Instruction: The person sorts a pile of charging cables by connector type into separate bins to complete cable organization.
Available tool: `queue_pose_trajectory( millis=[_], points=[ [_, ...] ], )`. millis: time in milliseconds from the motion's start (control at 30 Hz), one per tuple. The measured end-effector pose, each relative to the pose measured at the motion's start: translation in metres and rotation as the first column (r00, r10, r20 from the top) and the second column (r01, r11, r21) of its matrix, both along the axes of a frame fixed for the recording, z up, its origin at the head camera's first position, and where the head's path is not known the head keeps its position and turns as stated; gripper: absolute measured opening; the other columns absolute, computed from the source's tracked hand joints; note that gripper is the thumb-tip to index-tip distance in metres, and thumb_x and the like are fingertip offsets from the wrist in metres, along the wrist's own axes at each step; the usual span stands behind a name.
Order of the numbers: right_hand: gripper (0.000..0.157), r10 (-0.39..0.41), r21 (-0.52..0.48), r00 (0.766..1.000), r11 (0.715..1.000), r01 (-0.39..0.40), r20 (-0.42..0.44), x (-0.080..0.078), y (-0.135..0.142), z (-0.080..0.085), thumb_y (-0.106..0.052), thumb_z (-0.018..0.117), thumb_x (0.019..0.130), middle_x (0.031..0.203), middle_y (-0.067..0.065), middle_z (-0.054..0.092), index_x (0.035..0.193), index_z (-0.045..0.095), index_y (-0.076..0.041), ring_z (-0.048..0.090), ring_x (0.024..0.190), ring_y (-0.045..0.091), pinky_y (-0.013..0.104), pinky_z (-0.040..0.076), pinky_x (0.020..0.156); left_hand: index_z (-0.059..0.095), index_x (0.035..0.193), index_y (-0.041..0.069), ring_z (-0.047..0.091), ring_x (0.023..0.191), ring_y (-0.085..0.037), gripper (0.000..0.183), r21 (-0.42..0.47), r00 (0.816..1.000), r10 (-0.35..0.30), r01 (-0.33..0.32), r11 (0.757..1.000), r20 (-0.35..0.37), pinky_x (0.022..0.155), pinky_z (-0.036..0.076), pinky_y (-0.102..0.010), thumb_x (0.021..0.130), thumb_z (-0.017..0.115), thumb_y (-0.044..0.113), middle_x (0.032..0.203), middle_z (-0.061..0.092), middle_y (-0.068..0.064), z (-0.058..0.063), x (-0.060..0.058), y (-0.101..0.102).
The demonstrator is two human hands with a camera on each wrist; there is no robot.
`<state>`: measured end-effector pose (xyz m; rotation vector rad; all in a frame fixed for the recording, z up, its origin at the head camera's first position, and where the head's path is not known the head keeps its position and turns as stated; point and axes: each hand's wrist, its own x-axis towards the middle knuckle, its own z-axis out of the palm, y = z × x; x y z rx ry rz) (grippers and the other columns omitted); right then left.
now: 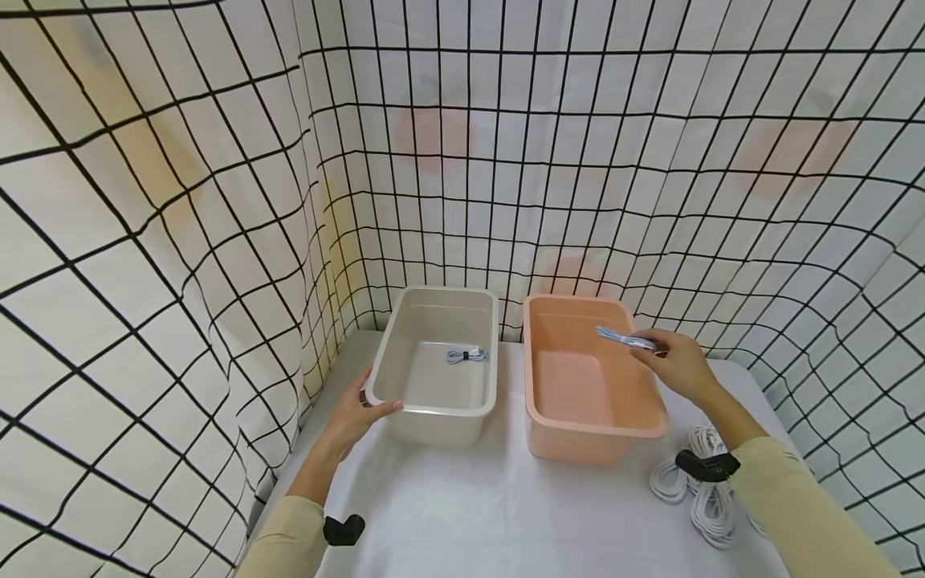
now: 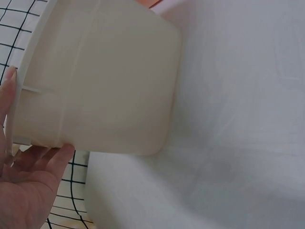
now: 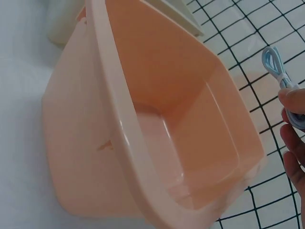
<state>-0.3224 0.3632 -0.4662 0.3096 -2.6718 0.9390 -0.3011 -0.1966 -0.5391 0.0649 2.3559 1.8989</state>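
While the right hand [image 1: 678, 366] pinches a bundled pale-blue cable [image 1: 620, 337] raised near the orange bin's [image 1: 578, 443] right rim, the left hand [image 1: 354, 416] grips the near-left corner of the beige bin [image 1: 433, 429], left of the orange bin. Inside lies another tied cable [image 1: 466, 355]. White cable coils [image 1: 713, 514] lie right of the orange bin; black grid [image 1: 470, 51] stands behind it.

With my right hand [image 3: 294, 143] I pinch a bundled pale-blue cord [image 3: 282, 78] near the peach tub [image 3: 81, 143], black mesh [image 3: 271, 128] behind.
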Motion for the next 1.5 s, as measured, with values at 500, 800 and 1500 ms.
queue_pose_trajectory(
  millis=[500, 800, 1500],
  points=[
    [0.027, 0.082, -0.024, 0.996, 0.996, -0.083, -0.029, -0.023, -0.045, 0.007, -0.012, 0.076, 0.096, 0.102, 0.016, 0.072, 0.119, 0.072, 0.002, 0.067, 0.087, 0.030, 0.026, 0.054, 0.068, 0.017, 0.166, 0.010, 0.048, 0.133, -0.045, 0.105, 0.025, 1.000, -0.012, 0.012, 1.000, -0.003, 0.106, 0.043, -0.050, 0.087, 0.086, 0.017, 0.146, 0.047, -0.030, -0.003, -0.003, -0.002],
    [0.023, 0.154, -0.075, 0.987, 0.985, -0.156, -0.033, -0.039, -0.077, 0.013, -0.010, 0.077, 0.095, 0.103, 0.014, 0.072, 0.116, 0.076, -0.001, 0.065, 0.083, 0.027, 0.026, 0.051, 0.061, 0.019, 0.166, 0.011, 0.047, 0.134, -0.044, 0.101, 0.031, 0.999, -0.029, 0.030, 0.999, -0.015, 0.106, 0.042, -0.048, 0.090, 0.084, 0.016, 0.148, 0.046, -0.030, 0.000, -0.002, -0.003],
    [0.017, 0.233, -0.093, 0.971, 0.969, -0.228, 0.049, -0.065, -0.144, 0.015, -0.013, 0.071, 0.099, 0.094, 0.005, 0.066, 0.115, 0.074, -0.008, 0.054, 0.075, 0.023, 0.035, 0.044, 0.061, 0.018, 0.166, 0.010, 0.049, 0.133, -0.043, 0.103, 0.019, 1.000, -0.016, 0.016, 1.000, -0.005, 0.107, 0.042, -0.054, 0.089, 0.085, 0.019, 0.148, 0.046, -0.030, -0.004, 0.000, -0.001]
  ],
)
